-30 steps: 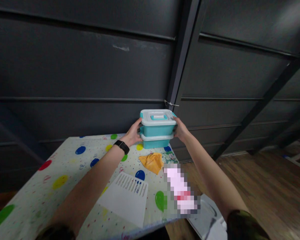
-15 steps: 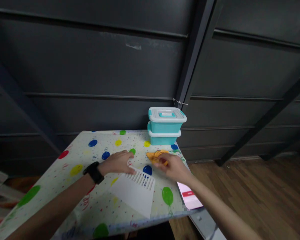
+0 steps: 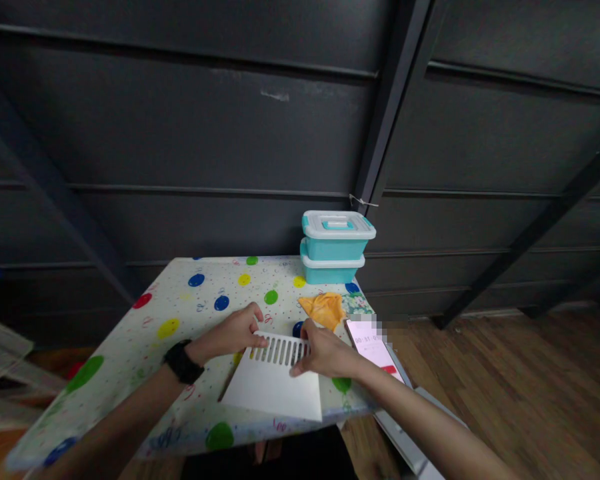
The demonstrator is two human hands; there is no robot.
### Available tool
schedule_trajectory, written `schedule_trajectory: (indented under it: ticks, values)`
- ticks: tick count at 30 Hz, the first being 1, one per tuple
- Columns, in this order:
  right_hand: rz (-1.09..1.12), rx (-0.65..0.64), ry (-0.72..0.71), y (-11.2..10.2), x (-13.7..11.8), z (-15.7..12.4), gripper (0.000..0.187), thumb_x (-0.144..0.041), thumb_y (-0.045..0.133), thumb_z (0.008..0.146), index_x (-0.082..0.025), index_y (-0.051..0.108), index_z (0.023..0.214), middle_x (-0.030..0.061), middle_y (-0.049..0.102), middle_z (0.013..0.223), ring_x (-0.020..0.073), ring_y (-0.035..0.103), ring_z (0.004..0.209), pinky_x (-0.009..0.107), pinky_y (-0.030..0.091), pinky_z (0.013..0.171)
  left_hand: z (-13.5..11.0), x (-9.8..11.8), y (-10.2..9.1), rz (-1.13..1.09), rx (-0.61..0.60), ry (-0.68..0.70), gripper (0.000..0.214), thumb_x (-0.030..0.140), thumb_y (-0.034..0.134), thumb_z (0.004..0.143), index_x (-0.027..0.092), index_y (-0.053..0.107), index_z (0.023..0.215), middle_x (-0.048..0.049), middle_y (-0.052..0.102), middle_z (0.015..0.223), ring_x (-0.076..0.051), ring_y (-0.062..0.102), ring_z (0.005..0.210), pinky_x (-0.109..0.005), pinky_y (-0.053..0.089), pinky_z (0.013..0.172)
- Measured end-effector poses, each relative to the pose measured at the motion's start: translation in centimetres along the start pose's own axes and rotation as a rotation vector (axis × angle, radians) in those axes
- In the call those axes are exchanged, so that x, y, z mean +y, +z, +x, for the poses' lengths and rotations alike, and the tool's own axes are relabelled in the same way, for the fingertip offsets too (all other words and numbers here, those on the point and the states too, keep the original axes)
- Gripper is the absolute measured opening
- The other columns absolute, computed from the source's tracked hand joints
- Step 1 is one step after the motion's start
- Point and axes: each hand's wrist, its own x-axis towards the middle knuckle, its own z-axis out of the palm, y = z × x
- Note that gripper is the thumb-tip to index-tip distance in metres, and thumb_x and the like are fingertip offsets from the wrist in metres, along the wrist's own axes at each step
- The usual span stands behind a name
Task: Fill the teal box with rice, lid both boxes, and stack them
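Both hands are on the white slotted board (image 3: 275,383), which lies flat near the front edge of the surface (image 3: 145,327) with the spotted cloth. Left hand (image 3: 230,333) rests fingers on the slotted end's left corner, right hand (image 3: 323,353) presses the right corner, so the board sits right between and under them. Neither is really clamped, just fingers laid on top. Orange cloth (image 3: 325,308) just behind, phone (image 3: 373,343) to the right, teal boxes (image 3: 336,247) stacked at the back.
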Motion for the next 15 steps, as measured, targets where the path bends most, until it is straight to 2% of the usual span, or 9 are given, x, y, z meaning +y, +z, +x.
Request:
schedule_trajectory:
  ticks: [2,5,8,10,12,15]
  values:
    - [0.322,0.083,-0.052,-1.2,0.8,-0.3,0.054,-0.042,0.085,0.063,-0.020,0.057,0.104,0.0035,0.064,0.091,0.0199,0.060,0.079,0.031,0.047,0.069,-0.5,1.2,-1.0,-0.218,0.009,0.017,0.040,0.044,0.071,0.073,0.018,0.053,0.100,0.0027,0.058,0.076,-0.014,0.055,0.064,-0.027,0.039,0.056]
    - [0.641,0.204,-0.152,-4.1,2.3,-0.1,0.038,-0.043,0.079,0.070,-0.020,0.060,0.093,0.0001,0.062,0.080,0.0156,0.058,0.070,0.029,0.047,0.065,0.0,3.9,-1.9,-0.389,0.207,0.073,0.035,0.045,0.073,0.074,0.017,0.061,0.090,-0.0003,0.063,0.078,-0.013,0.059,0.067,-0.025,0.043,0.058]
    - [0.639,0.388,-0.179,-7.6,4.3,1.2,0.030,-0.045,0.077,0.072,-0.019,0.062,0.077,0.0011,0.063,0.073,0.0151,0.057,0.065,0.029,0.047,0.062,2.8,6.7,-1.6,-0.452,0.450,0.217,0.028,0.037,0.078,0.069,0.016,0.065,0.084,-0.0013,0.067,0.076,-0.013,0.060,0.066,-0.024,0.045,0.058]
    - [0.616,0.568,-0.203,-9.7,6.0,2.5,0.030,-0.045,0.077,0.071,-0.019,0.064,0.076,0.0018,0.064,0.073,0.0157,0.057,0.066,0.029,0.048,0.061,5.7,8.0,-0.8,-0.407,0.577,0.324,0.025,0.034,0.078,0.069,0.016,0.069,0.084,-0.0038,0.071,0.079,-0.014,0.064,0.071,-0.026,0.049,0.065]
    - [0.630,0.704,-0.225,-11.4,7.9,3.9,0.032,-0.048,0.076,0.069,-0.019,0.064,0.077,0.0022,0.066,0.074,0.0161,0.058,0.066,0.030,0.050,0.063,9.0,8.6,0.2,-0.394,0.554,0.390,0.026,0.032,0.077,0.072,0.016,0.072,0.092,-0.0069,0.076,0.091,-0.018,0.069,0.083,-0.029,0.053,0.076]
    - [0.597,0.804,-0.200,-13.0,10.8,5.6,0.037,-0.053,0.075,0.065,-0.019,0.064,0.076,0.0028,0.066,0.073,0.0168,0.059,0.065,0.032,0.052,0.065,13.3,8.0,1.9,-0.335,0.511,0.337,0.015,0.030,0.072,0.077,0.016,0.073,0.082,-0.0097,0.078,0.089,-0.021,0.071,0.083,-0.032,0.055,0.076]
